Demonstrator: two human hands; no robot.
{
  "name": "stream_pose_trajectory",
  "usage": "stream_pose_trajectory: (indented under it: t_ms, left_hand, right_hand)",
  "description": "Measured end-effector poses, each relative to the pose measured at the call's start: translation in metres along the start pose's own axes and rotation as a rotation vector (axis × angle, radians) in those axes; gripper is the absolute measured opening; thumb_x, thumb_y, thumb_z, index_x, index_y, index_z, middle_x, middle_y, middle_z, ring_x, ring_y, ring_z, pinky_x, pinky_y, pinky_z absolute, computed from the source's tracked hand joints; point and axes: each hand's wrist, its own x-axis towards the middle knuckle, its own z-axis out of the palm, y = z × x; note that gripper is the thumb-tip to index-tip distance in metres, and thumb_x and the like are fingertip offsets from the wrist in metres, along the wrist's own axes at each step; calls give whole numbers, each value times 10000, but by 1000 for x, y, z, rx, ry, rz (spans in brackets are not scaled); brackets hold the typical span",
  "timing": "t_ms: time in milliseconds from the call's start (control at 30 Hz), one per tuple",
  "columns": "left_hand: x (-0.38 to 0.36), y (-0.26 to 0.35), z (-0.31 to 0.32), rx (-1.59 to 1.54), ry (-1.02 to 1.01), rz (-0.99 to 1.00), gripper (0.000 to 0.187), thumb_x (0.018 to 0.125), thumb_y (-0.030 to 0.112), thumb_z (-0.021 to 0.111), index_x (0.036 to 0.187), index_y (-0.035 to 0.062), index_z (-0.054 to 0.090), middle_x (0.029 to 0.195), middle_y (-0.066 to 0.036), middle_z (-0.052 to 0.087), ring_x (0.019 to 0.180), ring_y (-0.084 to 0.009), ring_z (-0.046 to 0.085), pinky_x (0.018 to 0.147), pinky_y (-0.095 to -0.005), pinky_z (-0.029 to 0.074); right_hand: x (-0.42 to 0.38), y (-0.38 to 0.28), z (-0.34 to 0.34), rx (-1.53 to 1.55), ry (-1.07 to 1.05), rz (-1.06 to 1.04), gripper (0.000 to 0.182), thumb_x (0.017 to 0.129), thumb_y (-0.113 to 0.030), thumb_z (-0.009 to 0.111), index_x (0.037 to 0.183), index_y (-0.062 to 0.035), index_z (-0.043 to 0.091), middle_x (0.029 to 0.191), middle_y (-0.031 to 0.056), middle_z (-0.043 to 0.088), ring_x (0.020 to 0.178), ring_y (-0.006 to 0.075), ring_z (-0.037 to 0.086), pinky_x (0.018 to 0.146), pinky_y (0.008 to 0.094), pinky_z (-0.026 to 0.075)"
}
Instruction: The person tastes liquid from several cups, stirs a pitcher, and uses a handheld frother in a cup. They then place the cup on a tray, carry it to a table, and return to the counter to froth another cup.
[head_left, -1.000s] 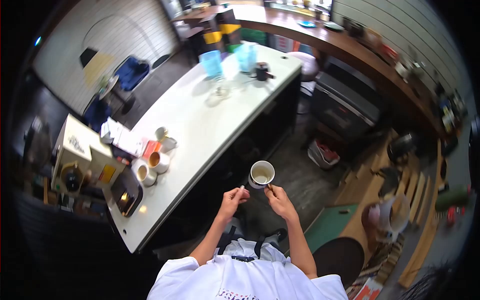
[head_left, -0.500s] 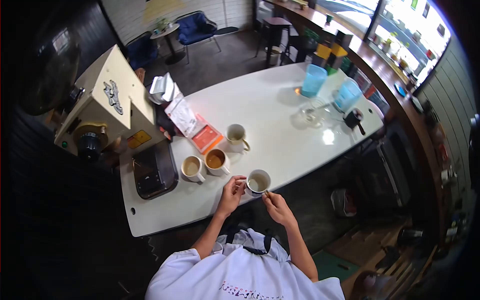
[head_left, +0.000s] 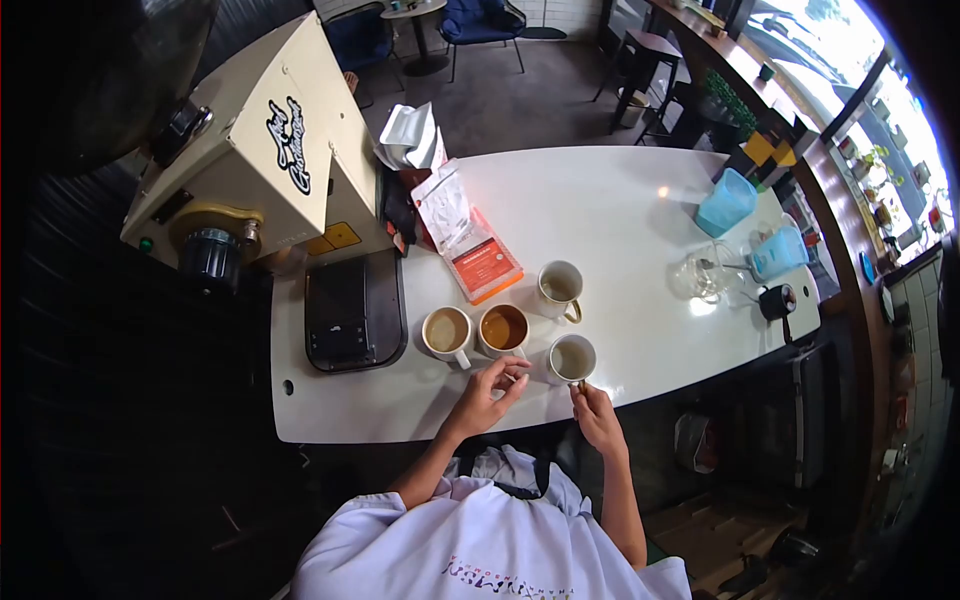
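My right hand (head_left: 599, 418) grips the handle of a white mug (head_left: 571, 360) near the table's front edge; pale liquid shows inside it. My left hand (head_left: 487, 402) is open, fingers loosely bent, just left of that mug and close by the handle of a second mug with brown liquid (head_left: 503, 330). To the left of that one sits a mug with cloudy beige contents (head_left: 447, 331). Behind them stands another pale mug with a tan handle (head_left: 559, 288).
A cream grinder (head_left: 290, 130) stands at the left, beside a black scale (head_left: 340, 318) on a dark tray. Foil and orange-white packets (head_left: 470, 245) lie behind the mugs. Blue plastic jugs (head_left: 727, 203), a glass vessel (head_left: 702, 272) and a small black-handled pot (head_left: 777, 302) are on the right.
My left hand has come away from the side of the held mug and moved toward the brown-liquid mug. The held mug is now nearer the other mugs. My view has shifted left.
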Motion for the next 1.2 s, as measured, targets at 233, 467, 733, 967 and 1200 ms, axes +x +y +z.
stream_pose_trajectory:
  t_ms: [233, 467, 733, 967, 1200]
  left_hand:
    - [-2, 15, -35, 327, 361, 149, 320, 802, 74, 747, 1101, 66, 634, 1025, -55, 616, 954, -171, 611, 728, -280, 495]
    - [-4, 10, -60, 542, 630, 145, 511, 706, 131, 820, 1166, 76, 604, 1259, -150, 496, 1179, -303, 505, 948, -389, 434]
    - [3, -5, -59, 662, 546, 110, 821, 689, 155, 837, 1395, 80, 425, 1413, -214, 339, 1330, -380, 369, 1085, -467, 350]
    - [11, -16, -59, 561, 527, 36, 942, 686, 129, 832, 1465, 69, 305, 1403, -219, 378, 1316, -385, 402, 1090, -459, 359]
    - [15, -29, -66, 461, 558, 58, 927, 677, 119, 830, 1448, 44, 320, 1358, -214, 490, 1245, -342, 510, 1047, -431, 413]
  right_hand:
    - [21, -8, 3, -31, -35, -97, 326, 1037, -231, 463, 790, -19, 465, 612, -26, 411, 565, 73, 385, 507, 283, 336]
    - [33, -20, 4, -69, -44, -138, 335, 1041, -244, 460, 816, 4, 451, 631, -14, 359, 591, 90, 320, 515, 303, 312]
    - [41, -25, 5, -156, -54, -79, 308, 1019, -222, 452, 904, 58, 508, 814, 271, 564, 782, 446, 555, 720, 461, 436]
    - [44, -21, 9, -139, 24, -136, 322, 1039, -237, 447, 829, 6, 457, 647, 64, 409, 601, 158, 354, 567, 331, 360]
    - [42, -22, 14, -97, 98, -131, 252, 1026, -214, 496, 895, -1, 464, 638, 38, 406, 596, 124, 372, 544, 304, 353]
